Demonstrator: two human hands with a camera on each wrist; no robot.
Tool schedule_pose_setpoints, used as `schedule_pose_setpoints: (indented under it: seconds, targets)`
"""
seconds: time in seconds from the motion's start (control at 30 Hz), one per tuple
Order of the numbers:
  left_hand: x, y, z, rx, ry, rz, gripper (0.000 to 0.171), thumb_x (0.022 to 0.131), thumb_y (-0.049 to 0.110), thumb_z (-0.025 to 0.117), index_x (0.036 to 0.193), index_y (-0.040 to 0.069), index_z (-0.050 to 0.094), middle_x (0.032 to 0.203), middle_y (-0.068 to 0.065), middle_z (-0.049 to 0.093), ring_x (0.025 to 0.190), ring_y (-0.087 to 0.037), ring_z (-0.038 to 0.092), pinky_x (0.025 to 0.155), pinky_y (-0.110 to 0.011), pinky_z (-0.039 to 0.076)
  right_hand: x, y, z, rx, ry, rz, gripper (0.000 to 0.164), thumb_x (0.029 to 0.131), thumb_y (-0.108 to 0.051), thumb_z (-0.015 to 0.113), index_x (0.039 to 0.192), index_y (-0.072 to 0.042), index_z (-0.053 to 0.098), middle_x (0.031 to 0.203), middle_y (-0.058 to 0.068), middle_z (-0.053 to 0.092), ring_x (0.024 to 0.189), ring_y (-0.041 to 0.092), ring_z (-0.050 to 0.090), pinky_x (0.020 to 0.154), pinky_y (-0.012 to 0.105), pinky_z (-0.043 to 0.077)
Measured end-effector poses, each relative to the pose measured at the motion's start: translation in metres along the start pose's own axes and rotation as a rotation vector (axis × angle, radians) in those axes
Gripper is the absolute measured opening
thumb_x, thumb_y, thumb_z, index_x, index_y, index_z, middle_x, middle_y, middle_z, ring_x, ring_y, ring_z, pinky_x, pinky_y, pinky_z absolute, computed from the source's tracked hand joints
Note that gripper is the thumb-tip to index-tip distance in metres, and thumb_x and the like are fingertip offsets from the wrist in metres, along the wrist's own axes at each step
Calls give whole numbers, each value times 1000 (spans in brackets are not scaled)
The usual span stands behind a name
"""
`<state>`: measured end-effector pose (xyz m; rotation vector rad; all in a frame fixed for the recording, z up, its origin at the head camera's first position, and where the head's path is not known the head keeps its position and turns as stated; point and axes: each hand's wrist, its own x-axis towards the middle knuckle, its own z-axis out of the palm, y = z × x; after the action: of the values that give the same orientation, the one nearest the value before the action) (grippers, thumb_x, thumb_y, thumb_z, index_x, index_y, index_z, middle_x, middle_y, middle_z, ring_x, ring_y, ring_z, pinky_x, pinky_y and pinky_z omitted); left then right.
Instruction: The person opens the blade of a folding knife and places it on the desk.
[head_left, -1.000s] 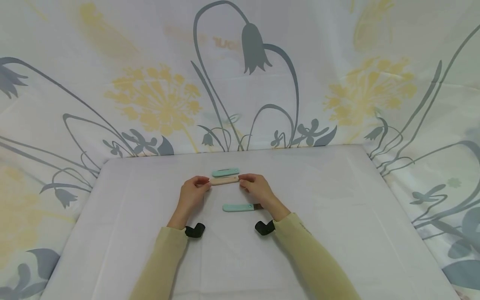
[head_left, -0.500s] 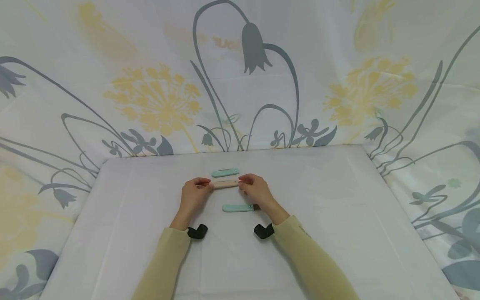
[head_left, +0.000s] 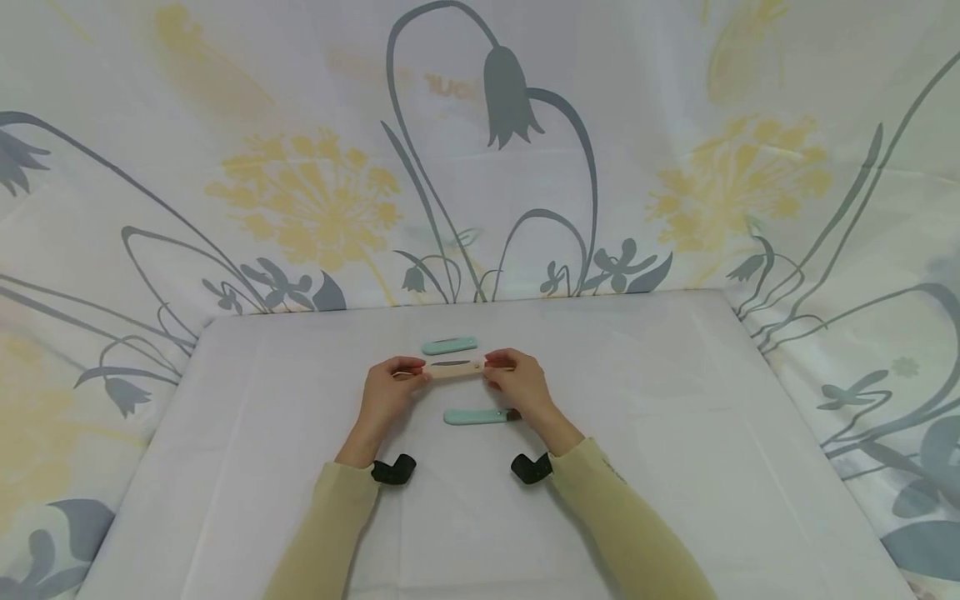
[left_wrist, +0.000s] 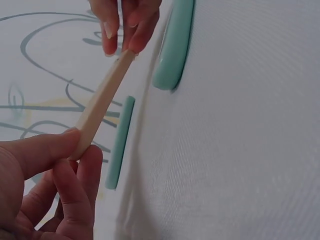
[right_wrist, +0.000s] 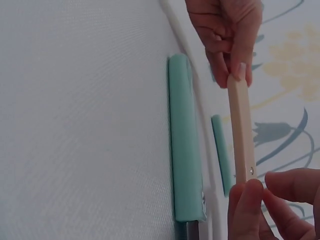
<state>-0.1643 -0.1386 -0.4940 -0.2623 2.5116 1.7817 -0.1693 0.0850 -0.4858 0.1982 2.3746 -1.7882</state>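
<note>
Beige folding knife (head_left: 453, 368) held off the table (head_left: 675, 467) mid-scene, between two mint ones. Left hand (head_left: 384, 392) pinches its left end, right hand (head_left: 517, 385) pinches the right by the pivot. Blade slot faces up; fingertip-only grip, so it could slip, or the blade nick a finger while opening.

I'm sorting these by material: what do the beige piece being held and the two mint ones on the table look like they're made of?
The beige piece, pinched at each end by the left hand and right hand, looks like pale matte wood, with a small metal rivet near one end. The mint pieces look like smooth moulded plastic with a slight sheen and rounded edges.
</note>
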Motion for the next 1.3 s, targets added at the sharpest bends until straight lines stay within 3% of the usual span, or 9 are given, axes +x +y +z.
schedule_pose_setpoints:
  seconds: [0.23, 0.43, 0.57, 0.77, 0.93, 1.3]
  targets:
    - [-5, 3, 2, -95, -21, -2, 26, 83, 6, 79, 108, 2, 73, 98, -9, 69, 84, -14, 66, 70, -21, 49, -1, 4, -6, 67, -12, -10, 24, 90, -6, 71, 114, -3, 71, 105, 9, 70, 93, 18, 65, 81, 29, 55]
    - [-13, 9, 4, -225, -108, -27, 28, 84, 5, 78, 111, 2, 72, 104, -8, 67, 89, -14, 66, 78, -23, 50, -5, 4, -17, 54, -38, -3, 24, 89, -8, 74, 112, -4, 74, 99, 7, 71, 84, 16, 63, 77, 28, 54]
    - [-18, 12, 5, -275, -157, -41, 29, 84, 4, 77, 113, 2, 73, 106, -9, 69, 94, -16, 67, 83, -27, 49, -10, 1, -26, 105, -88, 0, 25, 90, -7, 72, 115, -1, 72, 103, 10, 68, 87, 18, 64, 78, 30, 55]
    - [-22, 12, 8, -288, -190, -72, 31, 85, 6, 77, 115, 1, 73, 106, -8, 71, 94, -15, 65, 86, -32, 48, -16, 2, -36, 158, -149, 7, 26, 92, -7, 70, 117, 0, 69, 111, 12, 65, 94, 21, 64, 81, 29, 56]
    - [-24, 10, 13, -302, -223, -78, 29, 88, 7, 75, 116, 1, 71, 107, -6, 70, 92, -16, 68, 78, -30, 50, -23, 0, -42, 161, -170, -10, 28, 92, -5, 70, 118, 5, 66, 111, 14, 65, 92, 17, 64, 83, 31, 55]
    - [-32, 11, 24, -318, -253, -85, 26, 90, 3, 72, 115, -2, 67, 95, -3, 72, 87, -12, 67, 76, -29, 50, -30, 10, -49, 57, -170, -19, 24, 91, -8, 71, 114, 0, 68, 105, 11, 67, 91, 19, 63, 80, 27, 54]
